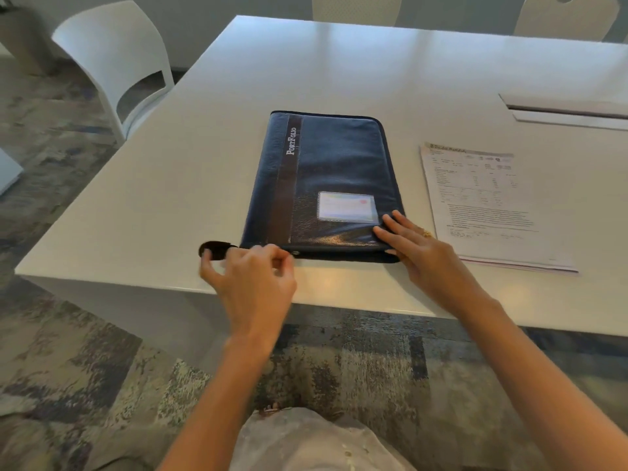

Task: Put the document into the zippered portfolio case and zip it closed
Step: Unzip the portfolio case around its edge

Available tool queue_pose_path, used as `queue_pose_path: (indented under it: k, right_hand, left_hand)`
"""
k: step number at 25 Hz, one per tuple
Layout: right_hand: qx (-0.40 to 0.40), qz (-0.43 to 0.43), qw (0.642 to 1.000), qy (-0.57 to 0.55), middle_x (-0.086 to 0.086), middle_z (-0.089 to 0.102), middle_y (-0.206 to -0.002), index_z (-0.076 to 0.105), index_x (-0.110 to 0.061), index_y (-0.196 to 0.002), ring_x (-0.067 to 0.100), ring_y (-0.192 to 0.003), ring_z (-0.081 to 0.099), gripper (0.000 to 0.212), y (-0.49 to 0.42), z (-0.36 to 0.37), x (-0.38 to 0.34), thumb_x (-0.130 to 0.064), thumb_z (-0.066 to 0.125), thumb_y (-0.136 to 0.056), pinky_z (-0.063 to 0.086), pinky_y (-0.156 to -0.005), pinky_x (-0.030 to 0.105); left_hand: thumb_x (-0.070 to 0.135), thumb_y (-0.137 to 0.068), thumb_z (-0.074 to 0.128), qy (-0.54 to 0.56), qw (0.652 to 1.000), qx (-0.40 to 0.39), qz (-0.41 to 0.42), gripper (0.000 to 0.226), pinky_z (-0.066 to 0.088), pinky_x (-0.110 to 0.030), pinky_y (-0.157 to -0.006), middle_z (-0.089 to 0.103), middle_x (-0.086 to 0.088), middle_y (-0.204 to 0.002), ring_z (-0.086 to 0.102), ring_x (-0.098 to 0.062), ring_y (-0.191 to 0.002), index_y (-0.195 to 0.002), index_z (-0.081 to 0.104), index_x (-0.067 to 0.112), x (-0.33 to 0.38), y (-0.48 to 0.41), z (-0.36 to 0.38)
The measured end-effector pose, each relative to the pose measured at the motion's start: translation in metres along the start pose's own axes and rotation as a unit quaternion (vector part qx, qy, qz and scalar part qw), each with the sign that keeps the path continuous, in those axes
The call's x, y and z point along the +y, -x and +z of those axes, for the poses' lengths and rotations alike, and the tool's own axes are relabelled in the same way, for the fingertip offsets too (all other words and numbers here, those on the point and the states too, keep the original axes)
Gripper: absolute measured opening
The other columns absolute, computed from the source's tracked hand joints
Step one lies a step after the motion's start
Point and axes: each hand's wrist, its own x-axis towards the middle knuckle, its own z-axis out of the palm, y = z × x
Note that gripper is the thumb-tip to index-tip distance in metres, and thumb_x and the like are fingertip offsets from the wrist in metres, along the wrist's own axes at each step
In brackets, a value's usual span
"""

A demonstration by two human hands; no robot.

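A dark blue zippered portfolio case [326, 178] lies flat and closed on the white table [170, 185], its short end at the near edge. The printed document [489, 202] lies on the table to its right, outside the case. My left hand [251, 277] is at the case's near left corner, fingers pinched at the zipper beside a metal pull [295, 253]; a black strap loop [215, 249] sticks out left of the hand. My right hand [414, 243] rests flat, fingers spread, on the case's near right corner.
A white chair [115, 62] stands at the table's left side, and two more chair backs show at the far edge. A cable slot with a flap [571, 110] is cut into the tabletop at the right. Patterned carpet lies below.
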Motion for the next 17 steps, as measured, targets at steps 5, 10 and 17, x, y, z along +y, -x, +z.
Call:
queue_pose_path:
  k: [5,10,17]
  right_hand:
    - [-0.005,-0.018,1.0,-0.006,0.014,0.043,-0.147,0.047,-0.012,-0.14,0.031,-0.141,0.034,0.056,0.001,-0.003,0.005,0.003,0.063,-0.088,0.048,-0.099,0.058]
    - [-0.004,-0.019,1.0,-0.001,0.014,0.043,-0.147,0.047,-0.011,-0.14,0.032,-0.141,0.033,0.056,0.003,-0.003,0.007,0.002,0.063,-0.088,0.049,-0.097,0.058]
    - [-0.017,-0.006,1.0,-0.018,0.009,0.039,-0.15,0.045,-0.015,-0.141,0.028,-0.143,0.028,0.057,0.004,0.0,0.006,-0.002,0.064,-0.089,0.044,-0.104,0.053]
  left_hand:
    - [0.033,-0.085,0.071,-0.045,0.999,0.016,-0.022,0.005,0.022,-0.06,-0.108,0.071,0.006,-0.08,0.059,-0.021,-0.096,-0.084,0.073,0.029,-0.025,-0.009,-0.015]
    - [0.031,-0.084,0.073,-0.071,0.997,0.02,-0.027,0.004,0.021,-0.061,-0.106,0.072,0.004,-0.081,0.059,-0.024,-0.097,-0.085,0.074,0.028,-0.05,-0.016,-0.026]
    - [0.034,-0.084,0.071,-0.094,0.994,-0.02,-0.043,0.009,0.02,-0.062,-0.107,0.072,0.004,-0.092,0.057,-0.024,-0.104,-0.092,0.072,0.031,-0.064,-0.021,-0.036]
